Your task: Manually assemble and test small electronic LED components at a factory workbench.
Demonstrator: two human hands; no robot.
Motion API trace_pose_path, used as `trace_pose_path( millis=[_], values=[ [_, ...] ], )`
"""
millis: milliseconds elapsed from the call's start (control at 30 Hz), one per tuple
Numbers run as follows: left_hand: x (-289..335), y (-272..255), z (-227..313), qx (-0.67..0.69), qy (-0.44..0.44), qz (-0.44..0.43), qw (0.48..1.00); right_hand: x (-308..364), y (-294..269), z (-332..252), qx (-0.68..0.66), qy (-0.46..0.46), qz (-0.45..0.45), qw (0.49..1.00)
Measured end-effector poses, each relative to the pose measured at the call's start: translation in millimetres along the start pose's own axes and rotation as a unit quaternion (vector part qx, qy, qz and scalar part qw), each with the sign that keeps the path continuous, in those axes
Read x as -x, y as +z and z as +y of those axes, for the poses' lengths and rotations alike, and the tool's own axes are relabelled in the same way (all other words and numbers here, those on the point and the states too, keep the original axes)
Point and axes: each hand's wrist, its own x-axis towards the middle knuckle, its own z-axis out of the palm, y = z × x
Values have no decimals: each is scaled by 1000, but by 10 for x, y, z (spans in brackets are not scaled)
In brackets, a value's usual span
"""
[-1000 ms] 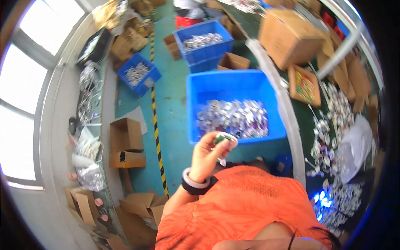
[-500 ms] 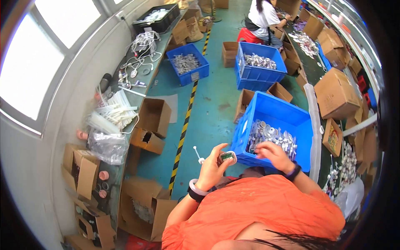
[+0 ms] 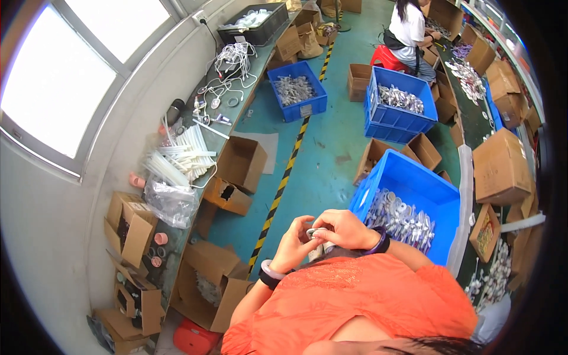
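Note:
Close in front of my body, both hands meet at a small white rounded housing (image 3: 312,234). My left hand (image 3: 291,245) is closed round it from the left. The fingertips of my right hand (image 3: 346,229) press together on its top edge, and they hide most of the piece. The green circuit board in it showed half a second ago but is covered by fingers now. Just beyond my right hand stands a large blue bin (image 3: 441,192) holding many white-and-purple small device parts (image 3: 405,222).
More blue bins of parts stand ahead, one on the left (image 3: 316,97) and a stack (image 3: 393,127) on the right. Left is a bench with white plastic strips (image 3: 192,148) and cables (image 3: 234,62). Open cartons (image 3: 236,163) line it. A person in white (image 3: 408,29) sits far right.
My right hand has come left from above the blue bin to the housing in my left hand. Both hands now touch it. The view has shifted, moving the surroundings rightward in the picture.

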Motion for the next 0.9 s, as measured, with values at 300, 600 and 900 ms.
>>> trace_pose_path(
  millis=[300, 600, 900],
  values=[
    [-899, -83, -8, 193, -78, -166, 964, -362, -525, 229, -113, 67, 108, 985],
    [-1688, -1013, 6, 234, -61, -169, 956, -1606, -507, 274, -220, 144, 157, 952],
    [-2063, -2610, 250, 264, -41, -120, 956, -3235, -113, 140, -173, 132, 103, 971]
  ],
)
